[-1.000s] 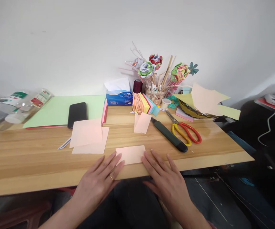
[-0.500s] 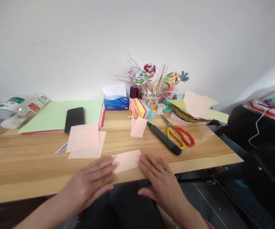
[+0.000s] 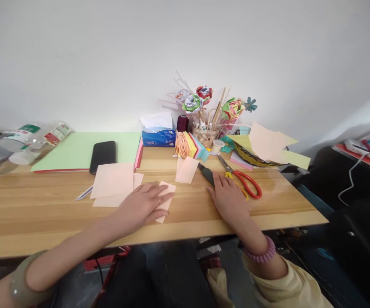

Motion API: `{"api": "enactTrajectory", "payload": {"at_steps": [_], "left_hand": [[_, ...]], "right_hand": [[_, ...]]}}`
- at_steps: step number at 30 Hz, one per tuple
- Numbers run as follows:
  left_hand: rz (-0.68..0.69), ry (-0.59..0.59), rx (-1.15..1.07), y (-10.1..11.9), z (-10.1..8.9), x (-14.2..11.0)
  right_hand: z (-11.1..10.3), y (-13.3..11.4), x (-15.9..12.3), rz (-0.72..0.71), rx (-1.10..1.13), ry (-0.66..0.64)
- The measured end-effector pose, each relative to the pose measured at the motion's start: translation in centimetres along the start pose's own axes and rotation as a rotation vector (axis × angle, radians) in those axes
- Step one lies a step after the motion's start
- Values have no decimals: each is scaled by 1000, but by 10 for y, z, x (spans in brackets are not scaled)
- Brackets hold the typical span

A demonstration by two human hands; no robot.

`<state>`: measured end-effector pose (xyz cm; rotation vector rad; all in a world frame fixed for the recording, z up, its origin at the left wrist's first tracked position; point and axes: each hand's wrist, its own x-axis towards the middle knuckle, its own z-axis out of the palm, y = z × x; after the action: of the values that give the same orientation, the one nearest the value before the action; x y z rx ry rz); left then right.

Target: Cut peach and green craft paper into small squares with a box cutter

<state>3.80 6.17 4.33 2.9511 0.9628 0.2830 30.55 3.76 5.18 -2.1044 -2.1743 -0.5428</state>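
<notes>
My left hand (image 3: 146, 201) lies with its fingers outstretched over a folded pale pink paper (image 3: 169, 188), pressing it to the table. Much of that paper is hidden under the fingers. My right hand (image 3: 231, 201) curls over the dark green handle of a utility knife (image 3: 207, 173), which lies on the table. Most of the handle is covered by the hand, the thumb to its left. Scissors (image 3: 249, 183) with red and yellow handles lie right beside the fingers. Two pale pink paper squares (image 3: 112, 179) overlap left of my left hand.
A black phone (image 3: 103, 156) rests on green paper sheets (image 3: 66, 147). Behind are a tissue pack (image 3: 158, 137), folded coloured papers (image 3: 188, 145), a folded pink piece (image 3: 187, 170), a thread spool (image 3: 217, 146) and paper flowers (image 3: 193, 103). Plastic bottles (image 3: 27, 139) lie far left.
The folded paper has turned from crosswise to a steeper slant under my left hand. My right hand has left the paper and moved right and forward onto the utility knife.
</notes>
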Motion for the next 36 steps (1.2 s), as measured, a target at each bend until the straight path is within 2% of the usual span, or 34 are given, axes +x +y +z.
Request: {"api": "enactTrajectory", "payload": {"at_steps": [5, 9, 11, 14, 16, 19, 22, 24, 26, 29, 32, 36], "left_hand": [[-29, -66, -9, -8, -9, 15], [20, -70, 37, -11, -4, 19], [21, -116, 15, -10, 0, 19], [0, -186, -49, -8, 2, 17], [-8, -203, -76, -6, 2, 16], [-12, -210, -93, -5, 0, 15], [-17, -209, -99, -5, 1, 13], [-21, -215, -98, -4, 2, 13], [-19, -219, -88, -4, 2, 14], [-7, -214, -58, -3, 0, 14], [-6, -252, -31, -2, -4, 16], [-6, -301, -34, 0, -8, 16]], "right_hand": [[-6, 1, -7, -18, -94, -20], [-25, 8, -38, 7, -171, 25], [-31, 14, -56, -32, -195, 58], [-34, 24, -72, -134, -217, 34], [-33, 30, -68, -137, -251, -6], [-35, 37, -45, -47, -317, -47], [-44, 39, -31, 21, -313, -31], [-51, 33, -38, -48, -203, 13], [-57, 20, -58, -200, -50, 37], [-59, -3, -94, -411, 80, -12], [-57, -18, -115, -463, 107, -37], [-55, -20, -118, -473, 109, -49]]}}
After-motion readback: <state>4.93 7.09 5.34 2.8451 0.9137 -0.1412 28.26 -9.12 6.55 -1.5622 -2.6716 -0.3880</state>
